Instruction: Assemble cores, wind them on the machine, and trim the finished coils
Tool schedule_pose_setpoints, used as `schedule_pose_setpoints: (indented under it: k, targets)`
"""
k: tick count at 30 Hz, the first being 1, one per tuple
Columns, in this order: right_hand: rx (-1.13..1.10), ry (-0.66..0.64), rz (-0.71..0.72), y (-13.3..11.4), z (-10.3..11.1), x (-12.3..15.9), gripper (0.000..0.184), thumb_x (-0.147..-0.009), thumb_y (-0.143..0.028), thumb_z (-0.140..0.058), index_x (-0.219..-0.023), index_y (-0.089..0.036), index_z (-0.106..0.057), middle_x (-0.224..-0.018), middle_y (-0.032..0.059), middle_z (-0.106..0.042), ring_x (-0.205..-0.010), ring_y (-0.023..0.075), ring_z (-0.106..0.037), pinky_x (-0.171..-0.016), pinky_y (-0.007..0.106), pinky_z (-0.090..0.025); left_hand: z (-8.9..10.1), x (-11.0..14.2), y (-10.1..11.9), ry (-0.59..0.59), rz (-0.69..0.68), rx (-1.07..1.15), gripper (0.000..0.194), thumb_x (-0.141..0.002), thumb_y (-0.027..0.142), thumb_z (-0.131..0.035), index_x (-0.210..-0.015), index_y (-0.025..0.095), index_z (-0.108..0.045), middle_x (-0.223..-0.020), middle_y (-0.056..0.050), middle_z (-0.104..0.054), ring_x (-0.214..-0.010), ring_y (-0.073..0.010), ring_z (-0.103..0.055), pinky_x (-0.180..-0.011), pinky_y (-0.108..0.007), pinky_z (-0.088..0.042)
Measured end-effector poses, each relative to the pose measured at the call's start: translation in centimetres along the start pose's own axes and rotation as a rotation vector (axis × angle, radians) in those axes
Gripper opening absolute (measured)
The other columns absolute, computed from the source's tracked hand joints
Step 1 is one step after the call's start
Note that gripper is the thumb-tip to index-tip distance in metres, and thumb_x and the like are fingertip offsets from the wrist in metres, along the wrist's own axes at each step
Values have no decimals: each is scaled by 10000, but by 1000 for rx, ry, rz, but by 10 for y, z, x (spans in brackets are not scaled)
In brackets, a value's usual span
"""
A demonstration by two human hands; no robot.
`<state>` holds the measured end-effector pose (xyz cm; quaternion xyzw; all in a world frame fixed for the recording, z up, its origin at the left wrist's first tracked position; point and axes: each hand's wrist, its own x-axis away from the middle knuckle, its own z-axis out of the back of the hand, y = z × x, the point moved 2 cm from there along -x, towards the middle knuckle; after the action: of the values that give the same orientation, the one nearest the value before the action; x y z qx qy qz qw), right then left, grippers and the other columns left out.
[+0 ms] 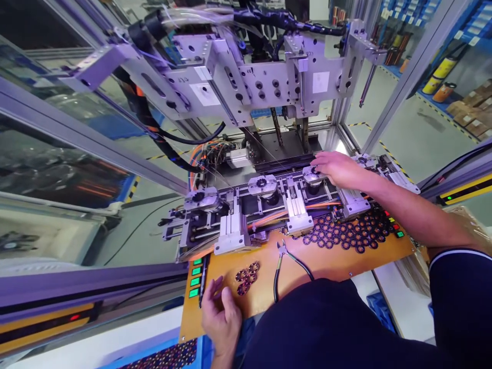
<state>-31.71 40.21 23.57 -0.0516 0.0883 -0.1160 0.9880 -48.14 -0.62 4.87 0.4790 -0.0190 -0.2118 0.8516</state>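
Observation:
My right hand [338,169] reaches over a round metal fixture [313,174] on the machine bed. Its fingers are bent together at the fixture's top, and whatever they hold is hidden. My left hand [222,315] rests at the front left of the orange panel [261,302], fingers loosely curled and apart from the thumb, holding nothing. Beside it lies a small group of dark ring-shaped cores with copper winding [247,277]. Side cutters [282,251] lie with handles spread to the right of that group. Many more ring cores [346,233] cover the panel's right part.
Other round fixtures [262,185] stand in a row along the bed. Overhead hangs a metal head plate [261,84] with rods and cables. Green buttons [195,282] line the panel's left edge. A blue tray [200,353] with ring cores sits below. Yellow-black sensor bars [46,325] flank the machine.

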Motion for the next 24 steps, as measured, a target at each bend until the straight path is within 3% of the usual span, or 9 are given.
schedule_pose_setpoints:
  k: [4, 10, 14, 20, 24]
  targets:
    - [99, 25, -30, 1, -12, 19, 479, -736, 42, -488, -1138, -131, -682, -1315, 85, -620, -1316, 276, -475, -1042, 477, -423, -1, 0, 5, 22, -4, -1, 537, -891, 476, -489, -1317, 149, -490, -1221, -151, -629, -1073, -259, -625, -978, -456, -485]
    - [119, 69, -48, -4, -20, 24, 407, -790, -13, -506, -1140, -127, -679, -1304, 93, -627, -1319, 289, -477, -1035, 480, -436, -2, -1, 7, 31, -8, 13, 526, -886, 466, -496, -1305, 148, -505, -1203, -151, -638, -1038, -246, -636, -956, -438, -498]
    - [126, 111, -73, -10, -23, 25, 452, -795, 7, -474, -1187, -127, -655, -1343, 118, -592, -1312, 286, -489, -1036, 484, -435, -1, 0, 8, 44, -8, 34, 541, -893, 462, -489, -1320, 131, -493, -1210, -167, -634, -1035, -243, -637, -942, -426, -503]
    - [117, 156, -95, -26, -11, 34, 366, -876, -81, -493, -1212, -99, -636, -1346, 140, -585, -1279, 302, -523, -1030, 489, -462, 5, 6, 21, 69, -54, 26, 485, -883, 401, -526, -1297, 148, -515, -1180, -141, -649, -976, -205, -644, -884, -367, -513]
    - [78, 423, -90, -68, -2, 85, 362, -924, -176, -531, -1276, -108, -580, -1342, 152, -584, -1272, 267, -528, -1072, 453, -437, 14, 18, 29, 52, -101, 28, 491, -858, 383, -572, -1288, 151, -525, -1153, -128, -670, -975, -203, -642, -920, -376, -492]
